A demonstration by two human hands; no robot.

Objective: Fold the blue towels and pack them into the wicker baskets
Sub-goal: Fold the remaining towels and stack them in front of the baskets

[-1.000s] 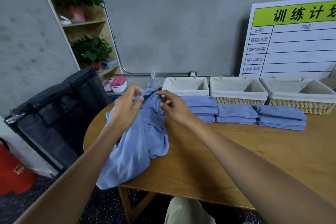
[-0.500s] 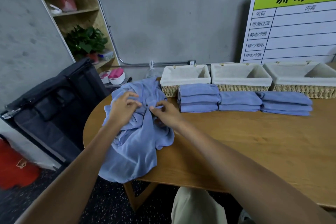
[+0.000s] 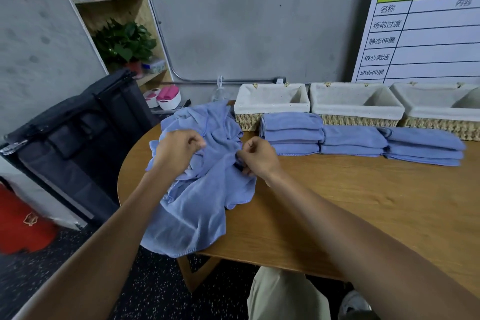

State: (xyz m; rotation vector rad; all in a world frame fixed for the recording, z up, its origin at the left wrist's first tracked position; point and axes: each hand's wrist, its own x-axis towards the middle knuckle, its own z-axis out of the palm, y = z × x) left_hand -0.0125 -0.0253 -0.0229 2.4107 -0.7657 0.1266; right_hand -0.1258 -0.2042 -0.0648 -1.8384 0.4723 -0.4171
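Note:
A crumpled heap of blue towels (image 3: pixel 200 189) lies at the table's left end and hangs over its edge. My left hand (image 3: pixel 176 149) grips a bunch of this cloth. My right hand (image 3: pixel 255 157) pinches a hem of it just to the right. Three stacks of folded blue towels (image 3: pixel 292 135) (image 3: pixel 353 141) (image 3: pixel 423 147) sit in a row behind. Three wicker baskets with white liners (image 3: pixel 271 97) (image 3: pixel 355 101) (image 3: pixel 441 104) stand along the wall side, and none shows a towel inside.
The round wooden table (image 3: pixel 363 202) has bare surface at the right and front. A dark folded cart (image 3: pixel 70 138) stands left of it, a red object (image 3: pixel 20 226) on the floor. A shelf with plants (image 3: pixel 124 44) and a white chart board (image 3: pixel 426 28) stand behind.
Both hands have come down and toward me with the cloth, and they have moved a little apart. The loose towel heap has spread lower over the table edge.

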